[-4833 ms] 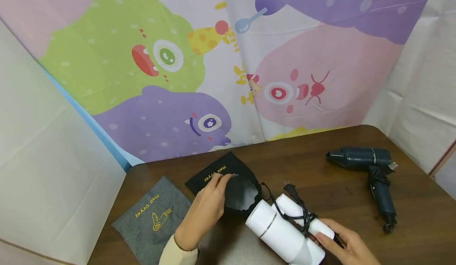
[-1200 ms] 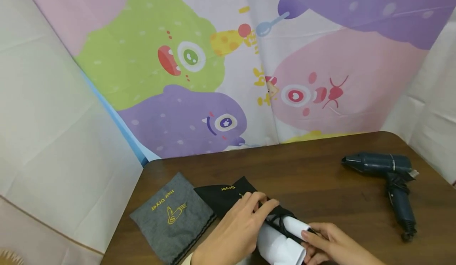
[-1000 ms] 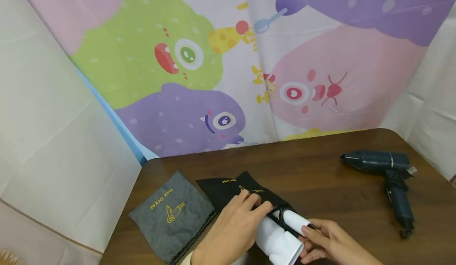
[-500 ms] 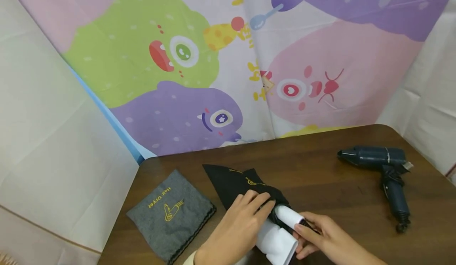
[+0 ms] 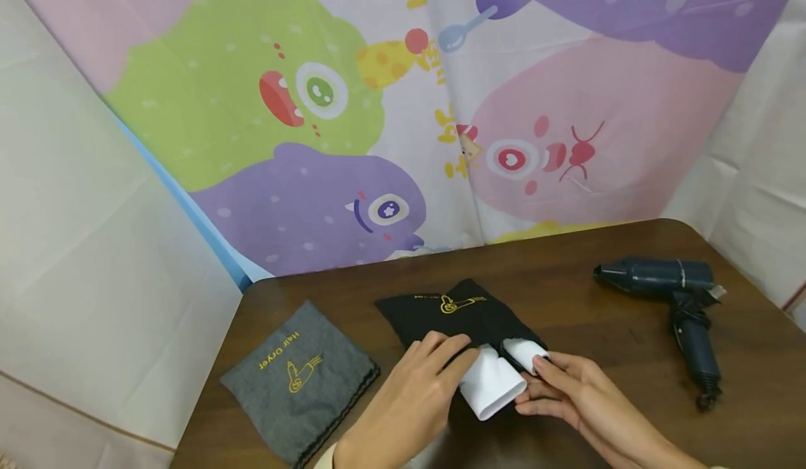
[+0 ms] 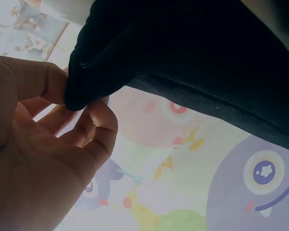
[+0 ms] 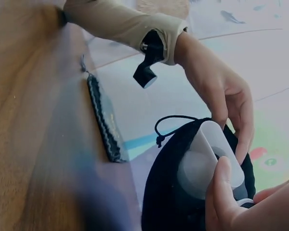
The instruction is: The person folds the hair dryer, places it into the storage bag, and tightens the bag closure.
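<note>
A white hair dryer (image 5: 494, 385) sits mostly inside a black drawstring pouch (image 5: 453, 322) with yellow print; its white barrel end and handle end stick out of the mouth. My left hand (image 5: 409, 392) pinches the pouch's rim between thumb and fingers, seen closely in the left wrist view where the black cloth (image 6: 183, 57) hangs from it. My right hand (image 5: 585, 385) holds the handle end of the dryer with thumb and fingers. In the right wrist view the dryer's open white end (image 7: 216, 144) shows in the pouch, and a black cord loop (image 7: 176, 117) hangs out.
A grey pouch (image 5: 302, 385) marked "Hair Dryer" lies flat at the left of the brown table (image 5: 541, 294). A dark hair dryer (image 5: 661, 276) with its cord wrapped lies at the right. A cartoon-printed cloth (image 5: 340, 210) hangs behind the table.
The white dryer has gone deeper into the black pouch, and its cord is now covered. The pouch has lifted and shifted right. Both hands keep their hold.
</note>
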The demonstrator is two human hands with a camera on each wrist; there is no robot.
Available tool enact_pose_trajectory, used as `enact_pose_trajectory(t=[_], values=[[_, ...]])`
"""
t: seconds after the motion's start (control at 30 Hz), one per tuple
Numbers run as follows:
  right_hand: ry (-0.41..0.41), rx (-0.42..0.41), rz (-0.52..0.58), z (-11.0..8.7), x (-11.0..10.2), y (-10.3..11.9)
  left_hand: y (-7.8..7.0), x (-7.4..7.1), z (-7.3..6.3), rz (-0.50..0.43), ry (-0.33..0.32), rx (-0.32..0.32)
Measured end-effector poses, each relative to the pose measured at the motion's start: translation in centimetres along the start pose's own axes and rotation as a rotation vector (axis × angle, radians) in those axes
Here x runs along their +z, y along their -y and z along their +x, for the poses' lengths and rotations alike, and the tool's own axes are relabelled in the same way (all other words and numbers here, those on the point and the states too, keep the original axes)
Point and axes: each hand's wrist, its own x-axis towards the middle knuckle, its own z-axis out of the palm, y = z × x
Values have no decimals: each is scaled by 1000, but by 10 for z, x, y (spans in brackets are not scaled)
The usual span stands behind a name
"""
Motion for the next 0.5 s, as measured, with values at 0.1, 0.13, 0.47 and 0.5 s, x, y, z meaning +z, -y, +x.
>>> enact_pose_trajectory(t=[0.1, 0.13, 0.47, 0.5], values=[[10, -2, -13, 2, 2, -1, 0, 1, 1, 8, -5, 12], [19, -12, -24, 3, 3, -2, 0, 2, 1, 6, -6, 17], [7, -187, -267, 10, 20, -6, -1, 1, 0, -11, -15, 20], [9, -202, -285, 11, 22, -5, -1, 0, 1, -11, -13, 21]])
